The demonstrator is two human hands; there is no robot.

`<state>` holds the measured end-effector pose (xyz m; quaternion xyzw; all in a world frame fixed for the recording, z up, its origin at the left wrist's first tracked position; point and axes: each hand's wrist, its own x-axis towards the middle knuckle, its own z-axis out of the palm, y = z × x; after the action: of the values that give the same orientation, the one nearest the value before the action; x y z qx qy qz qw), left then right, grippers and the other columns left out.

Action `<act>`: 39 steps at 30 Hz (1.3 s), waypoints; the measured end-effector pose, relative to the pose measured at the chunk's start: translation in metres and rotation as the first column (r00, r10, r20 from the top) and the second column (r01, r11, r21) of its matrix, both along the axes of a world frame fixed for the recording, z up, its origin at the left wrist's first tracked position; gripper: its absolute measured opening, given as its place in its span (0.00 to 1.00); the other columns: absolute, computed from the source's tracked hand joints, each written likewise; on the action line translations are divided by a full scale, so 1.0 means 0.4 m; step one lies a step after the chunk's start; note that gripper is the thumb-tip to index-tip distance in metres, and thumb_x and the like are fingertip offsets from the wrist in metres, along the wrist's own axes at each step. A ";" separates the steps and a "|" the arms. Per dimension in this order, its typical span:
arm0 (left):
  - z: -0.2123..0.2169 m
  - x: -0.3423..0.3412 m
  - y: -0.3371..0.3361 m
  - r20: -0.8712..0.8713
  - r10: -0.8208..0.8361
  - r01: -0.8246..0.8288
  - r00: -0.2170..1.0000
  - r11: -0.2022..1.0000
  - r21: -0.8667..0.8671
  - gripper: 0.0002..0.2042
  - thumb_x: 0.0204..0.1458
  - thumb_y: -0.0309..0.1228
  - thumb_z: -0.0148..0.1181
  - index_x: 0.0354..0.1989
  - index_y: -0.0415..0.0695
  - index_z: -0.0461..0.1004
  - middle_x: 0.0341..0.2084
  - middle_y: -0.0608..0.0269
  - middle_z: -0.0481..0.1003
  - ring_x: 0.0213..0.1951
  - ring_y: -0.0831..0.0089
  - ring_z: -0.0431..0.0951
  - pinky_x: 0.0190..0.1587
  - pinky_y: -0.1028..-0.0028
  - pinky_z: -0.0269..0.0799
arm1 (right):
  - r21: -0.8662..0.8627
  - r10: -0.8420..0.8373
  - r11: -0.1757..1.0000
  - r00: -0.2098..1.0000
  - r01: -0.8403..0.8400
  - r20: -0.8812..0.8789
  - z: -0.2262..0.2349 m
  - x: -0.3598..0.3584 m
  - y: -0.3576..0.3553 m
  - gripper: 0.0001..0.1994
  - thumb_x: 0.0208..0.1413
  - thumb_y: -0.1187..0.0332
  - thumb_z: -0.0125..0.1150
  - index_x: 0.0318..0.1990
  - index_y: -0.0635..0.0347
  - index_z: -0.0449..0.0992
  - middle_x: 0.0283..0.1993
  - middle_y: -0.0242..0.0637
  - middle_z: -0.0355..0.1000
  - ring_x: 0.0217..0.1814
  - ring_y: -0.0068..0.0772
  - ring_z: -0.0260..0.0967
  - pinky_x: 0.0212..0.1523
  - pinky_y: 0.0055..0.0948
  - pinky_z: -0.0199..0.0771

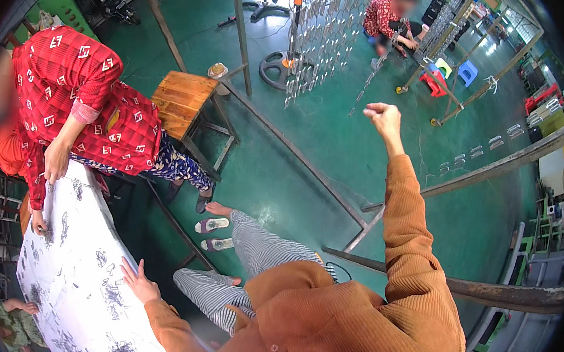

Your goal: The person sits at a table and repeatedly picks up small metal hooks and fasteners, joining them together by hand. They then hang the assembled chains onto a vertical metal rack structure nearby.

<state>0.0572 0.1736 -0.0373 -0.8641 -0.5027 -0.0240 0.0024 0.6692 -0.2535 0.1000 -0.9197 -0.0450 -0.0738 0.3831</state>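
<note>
My left hand [142, 284] rests at the near edge of a white-covered table [78, 245], fingers spread and nothing in them. Beside it lies a loose pile of small dark wiry pieces [113, 292]; several more piles dot the cover. My right arm reaches out ahead, and my right hand [385, 123] is raised with its fingers curled together. Whatever they pinch, if anything, is too small to make out. Just beyond those fingertips hangs a thin strand of linked metal pieces [365, 86]; whether they touch I cannot tell.
A person in a red patterned shirt [68, 90] works at the table's far side; another hand [21, 305] reaches in at left. A wooden stool [179, 103], metal frame bars [291, 151] and sandals [214, 225] are nearby. Hanging metal rows [324, 39] and a crouching person [383, 17] are farther off.
</note>
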 end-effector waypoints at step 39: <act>0.011 -0.017 0.014 0.067 -0.001 0.000 0.998 1.000 0.014 0.30 0.34 0.12 0.54 0.49 0.55 0.76 0.71 0.60 0.42 0.70 0.55 0.43 0.69 0.57 0.46 | 0.869 0.267 0.311 0.842 0.385 -0.469 -0.140 0.042 0.146 0.09 0.56 0.60 0.62 0.39 0.51 0.80 0.31 0.25 0.71 0.32 0.23 0.66 0.33 0.27 0.68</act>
<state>0.0506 0.1793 -0.0329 -0.8629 -0.5021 -0.0565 -0.0085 0.6860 -0.1950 0.0441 -0.4971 0.1514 0.1587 0.8395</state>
